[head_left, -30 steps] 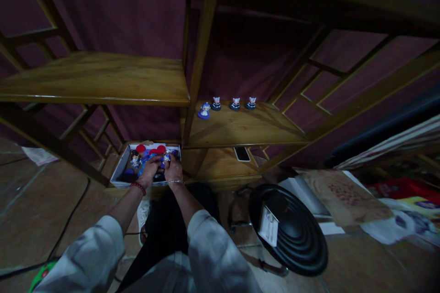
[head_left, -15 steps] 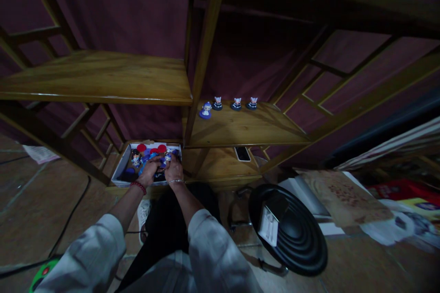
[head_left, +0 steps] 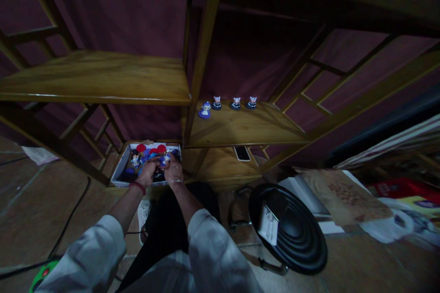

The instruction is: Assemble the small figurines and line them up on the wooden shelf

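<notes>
1. Purple figurine (head_left: 166, 158): sitting between both hands, appearing roughly upright, over the white box (head_left: 119, 165) near its front right corner.
2. Grip: left hand (head_left: 148, 170) and right hand (head_left: 173, 170) are both pinching the purple figurine from opposite sides. Too dark for telling exact finger placement.
3. Handling (judgement): supporting the base is probably serving better than squeezing the small head; light, even pressure is likely preventing slips, and working low over the box is limiting any fall.
4. Box contents: two red discs (head_left: 140, 148) are lying along the back edge; a dark-haired figurine (head_left: 135, 159) is resting left of the hands; blue and purple pieces are crowding the middle, partly hidden.
5. Shelf (head_left: 240, 127): a white-and-purple figurine (head_left: 205, 110) is standing near the left edge; three dark-based figurines (head_left: 235, 103) are lining the back edge.
6. Bottom board (head_left: 209, 165): a phone (head_left: 242, 153) is lying toward the right edge.
</notes>
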`<act>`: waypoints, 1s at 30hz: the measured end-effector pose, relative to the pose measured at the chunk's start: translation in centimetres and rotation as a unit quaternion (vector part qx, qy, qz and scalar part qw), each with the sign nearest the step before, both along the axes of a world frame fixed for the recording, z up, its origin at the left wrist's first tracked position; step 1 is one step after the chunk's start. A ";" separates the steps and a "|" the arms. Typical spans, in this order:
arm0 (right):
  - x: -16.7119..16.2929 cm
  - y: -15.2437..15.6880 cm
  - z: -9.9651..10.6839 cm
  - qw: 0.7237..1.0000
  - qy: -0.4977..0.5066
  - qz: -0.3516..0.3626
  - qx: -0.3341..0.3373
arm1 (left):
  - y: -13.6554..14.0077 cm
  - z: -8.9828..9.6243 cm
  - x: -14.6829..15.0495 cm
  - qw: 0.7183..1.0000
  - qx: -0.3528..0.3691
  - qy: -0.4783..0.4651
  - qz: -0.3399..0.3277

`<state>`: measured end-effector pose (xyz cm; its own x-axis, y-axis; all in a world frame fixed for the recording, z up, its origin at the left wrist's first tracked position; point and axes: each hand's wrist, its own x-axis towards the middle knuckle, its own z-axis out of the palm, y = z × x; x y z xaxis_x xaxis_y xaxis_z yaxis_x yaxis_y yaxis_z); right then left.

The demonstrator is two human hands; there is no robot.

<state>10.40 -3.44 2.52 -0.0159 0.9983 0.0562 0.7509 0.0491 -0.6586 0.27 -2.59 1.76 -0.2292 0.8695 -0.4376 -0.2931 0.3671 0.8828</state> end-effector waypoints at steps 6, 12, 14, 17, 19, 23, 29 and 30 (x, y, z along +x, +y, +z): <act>0.0 0.0 0.0 1.000 -0.001 -0.006 0.002 | -0.1 0.1 0.0 1.000 0.004 -0.015 -0.011; 0.0 -0.1 0.3 1.000 0.016 -0.017 -0.006 | -0.2 0.5 0.1 0.999 0.002 -0.030 -0.018; 0.0 -0.1 0.3 1.000 0.021 -0.020 -0.008 | -0.2 0.7 0.1 0.999 0.005 -0.040 -0.021; 0.0 -0.1 0.3 0.999 0.031 -0.023 0.003 | -0.3 0.8 0.1 0.998 0.014 -0.059 -0.021; 0.1 -0.1 0.3 0.999 0.033 -0.017 0.010 | -0.4 0.9 0.1 0.997 0.018 -0.074 -0.024; 0.2 -0.1 0.5 0.999 0.038 -0.002 0.006 | -0.3 1.1 0.0 0.995 0.004 -0.088 -0.036; 0.2 -0.1 0.6 0.998 0.064 -0.018 0.013 | -0.3 1.6 -0.1 0.993 -0.003 -0.108 -0.038; 0.2 -0.1 0.6 0.997 0.069 -0.022 0.014 | -0.4 1.6 -0.1 0.993 -0.001 -0.113 -0.040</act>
<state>10.64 -3.55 3.15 0.0369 0.9958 0.0835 0.6552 0.0390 -0.7545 0.20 -2.96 3.41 -0.0552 0.8803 -0.4712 -0.4535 0.3983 0.7973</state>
